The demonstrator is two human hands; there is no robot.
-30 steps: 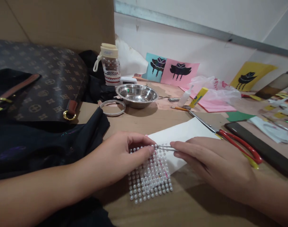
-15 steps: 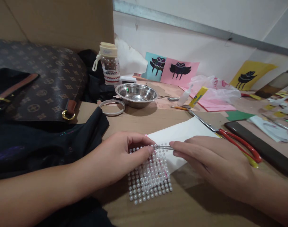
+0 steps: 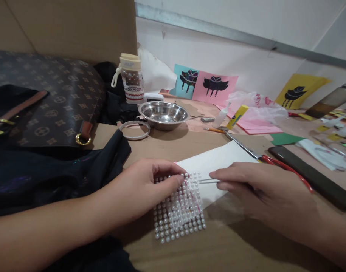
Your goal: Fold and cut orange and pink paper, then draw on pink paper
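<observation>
My left hand [image 3: 155, 185] pinches the upper edge of a clear sheet of pearl stickers [image 3: 180, 211], thumb on top and fingers behind. Rows of small white half-pearls cover the sheet, with pink marks showing through. In my right hand [image 3: 263, 196] is a pair of metal tweezers [image 3: 208, 181], closed between thumb and fingers. The tips point left at the sheet's upper right part; whether they grip a pearl is too small to tell. Behind the sheet a white sheet of paper [image 3: 215, 160] lies on the brown board, partly covered by my right hand.
Red-handled scissors [image 3: 275, 161] and a dark long case [image 3: 311, 175] lie to the right. Farther back are a metal bowl [image 3: 164, 115], a tape ring [image 3: 134, 130], a glue stick [image 3: 237, 117] and decorated cards [image 3: 215, 88]. A brown bag [image 3: 53, 102] and dark cloth [image 3: 104, 162] fill the left.
My right hand has drawn the tweezers a little to the right, away from my left thumb and fingertips. My left hand holds the pearl sheet in nearly the same place.
</observation>
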